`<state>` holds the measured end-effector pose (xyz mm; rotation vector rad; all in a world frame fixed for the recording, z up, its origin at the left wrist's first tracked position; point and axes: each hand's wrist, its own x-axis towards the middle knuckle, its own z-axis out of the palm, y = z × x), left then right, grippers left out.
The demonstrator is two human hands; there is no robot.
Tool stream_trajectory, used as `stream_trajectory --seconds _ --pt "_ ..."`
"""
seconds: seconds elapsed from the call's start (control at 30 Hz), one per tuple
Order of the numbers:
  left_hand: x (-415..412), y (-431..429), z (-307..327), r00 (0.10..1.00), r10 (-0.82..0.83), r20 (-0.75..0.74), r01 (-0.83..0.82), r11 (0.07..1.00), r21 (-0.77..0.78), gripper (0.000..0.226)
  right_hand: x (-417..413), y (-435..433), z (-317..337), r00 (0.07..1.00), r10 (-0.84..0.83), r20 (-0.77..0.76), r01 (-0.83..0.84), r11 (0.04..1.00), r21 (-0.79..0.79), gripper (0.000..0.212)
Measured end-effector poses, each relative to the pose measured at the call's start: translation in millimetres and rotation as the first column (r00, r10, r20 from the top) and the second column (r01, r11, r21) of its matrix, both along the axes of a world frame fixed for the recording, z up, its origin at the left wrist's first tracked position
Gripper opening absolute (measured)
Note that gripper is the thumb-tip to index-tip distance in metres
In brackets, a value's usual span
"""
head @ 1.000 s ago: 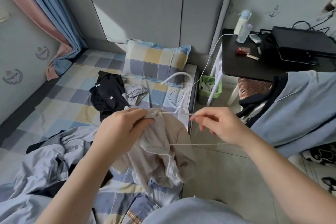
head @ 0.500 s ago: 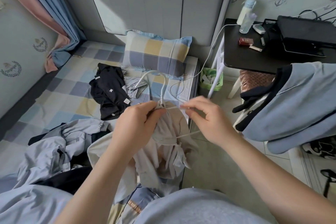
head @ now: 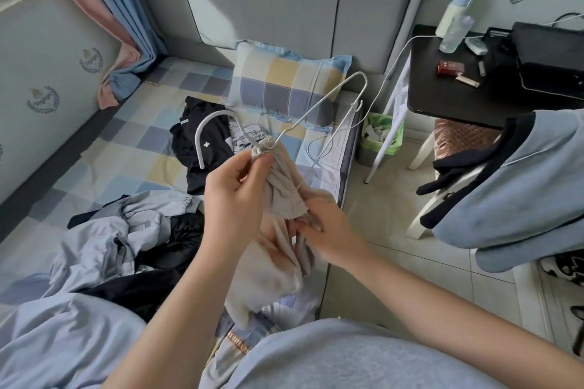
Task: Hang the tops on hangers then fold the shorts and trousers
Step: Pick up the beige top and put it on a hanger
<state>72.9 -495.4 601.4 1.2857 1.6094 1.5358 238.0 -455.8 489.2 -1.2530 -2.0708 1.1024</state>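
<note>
**Beige top bunched at a wire hanger's neck**

Soft, light and limp, by the look of it; likely to slip off thin wire, so best taken at the neckline or a shoulder seam. Thin, crumpled beige top (head: pixel 284 174), gathered round the neck of a white wire hanger (head: pixel 196 142), up in the air over the bed (head: pixel 126 151) edge. Pinched at the top against the wire by the left grip (head: pixel 234 199); clasped lower at a loose fold by the right grip (head: pixel 328 230). Beyond, a black garment (head: pixel 202 142) and checked pillow (head: pixel 284 82).

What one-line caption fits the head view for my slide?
Left hand pinches beige top at white hanger neck; right hand grips its fabric lower down, over checked bed.
</note>
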Motion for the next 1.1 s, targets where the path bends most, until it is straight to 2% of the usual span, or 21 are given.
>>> stream_trajectory --seconds 0.07,0.13,0.23,0.27,0.33,0.4,0.47,0.63,0.7,0.77,0.87,0.93,1.0,1.1 --pt "-4 -2 -1 1.000 0.010 0.018 -0.010 1.000 -0.011 0.041 2 0 -6 1.000 -0.012 0.005 0.012 0.998 -0.059 0.010" --pt "-10 -4 -2 1.000 0.021 0.020 -0.020 1.000 -0.018 0.042 9 -2 -9 1.000 0.019 0.014 -0.017 0.989 -0.147 0.011" --pt "-23 -7 -5 1.000 0.018 -0.002 -0.018 0.999 -0.034 0.041 22 -1 -12 0.985 0.116 0.129 -0.081 0.965 -0.250 0.008" --pt "-27 -8 -5 1.000 0.012 -0.010 -0.012 0.999 -0.040 0.040 27 1 -13 0.969 0.155 0.192 -0.100 0.958 -0.270 0.010" --pt "-36 -10 -7 1.000 -0.014 -0.024 0.013 0.998 -0.061 0.038 36 8 -16 0.910 0.230 0.344 -0.133 0.950 -0.282 0.030" --pt "-42 -12 -7 0.996 -0.071 -0.053 0.065 0.992 -0.111 0.039 45 13 -20 0.837 0.228 0.498 -0.139 0.968 -0.210 0.045" --pt "-47 -15 -7 0.984 -0.139 -0.113 0.120 0.980 -0.160 0.042 55 19 -20 0.801 0.165 0.575 -0.134 0.986 -0.096 0.048" --pt "-63 -24 -9 0.942 -0.203 -0.267 0.130 0.955 -0.267 0.037 88 43 -2 0.686 0.029 0.727 -0.164 0.980 0.116 0.026" --pt "-69 -29 -12 0.926 -0.216 -0.310 0.118 0.945 -0.305 0.035 98 50 11 0.689 0.040 0.724 -0.193 0.973 0.130 0.018" --pt "-70 -32 -16 0.909 -0.228 -0.348 0.101 0.933 -0.347 0.032 105 55 26 0.754 0.074 0.653 -0.203 0.971 0.124 0.015" --pt "-65 -31 -20 0.888 -0.274 -0.369 0.116 0.910 -0.398 0.027 103 55 60 0.875 0.096 0.475 -0.156 0.984 0.089 0.026" --pt "-55 -27 -22 0.861 -0.319 -0.396 0.132 0.892 -0.432 0.030 89 50 83 0.918 0.103 0.383 -0.170 0.975 0.145 0.032" --pt "-40 -22 -22 0.831 -0.347 -0.435 0.143 0.889 -0.434 0.034 68 40 104 0.937 0.162 0.310 -0.226 0.957 0.180 0.040" --pt "-20 -14 -18 0.812 -0.349 -0.467 0.180 0.912 -0.369 0.042 38 21 119 0.923 0.276 0.269 -0.318 0.940 0.126 0.038"
